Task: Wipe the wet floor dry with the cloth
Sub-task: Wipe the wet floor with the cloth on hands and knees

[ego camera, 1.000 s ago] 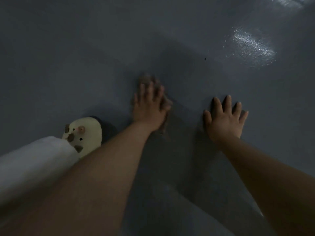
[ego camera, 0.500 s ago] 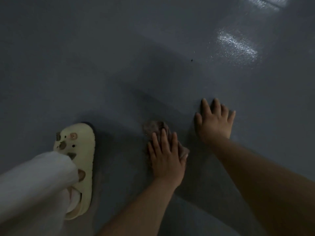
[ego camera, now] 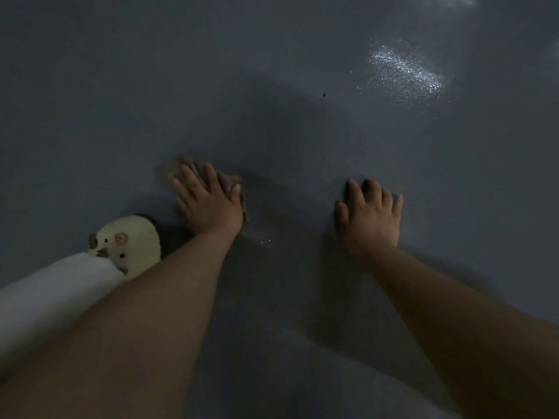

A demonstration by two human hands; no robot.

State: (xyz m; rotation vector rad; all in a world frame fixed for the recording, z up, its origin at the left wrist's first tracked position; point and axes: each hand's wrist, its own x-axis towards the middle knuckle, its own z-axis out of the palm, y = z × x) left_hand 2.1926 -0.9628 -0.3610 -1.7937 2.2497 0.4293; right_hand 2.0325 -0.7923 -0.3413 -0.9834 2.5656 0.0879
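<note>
Cloth (ego camera: 178, 168), brownish and crumpled, lies left of centre on the grey floor (ego camera: 272, 86) under the left hand (ego camera: 208, 201), whose straight, slightly spread fingers press it flat. Right hand (ego camera: 370, 216) rests palm-down on bare floor at centre right, fingers apart. A cream slipper (ego camera: 133, 240) sits lower left beside a white trouser leg (ego camera: 51, 294).

Left hand (ego camera: 208, 204) presses cloth (ego camera: 175, 167) on floor (ego camera: 121, 86)
</note>
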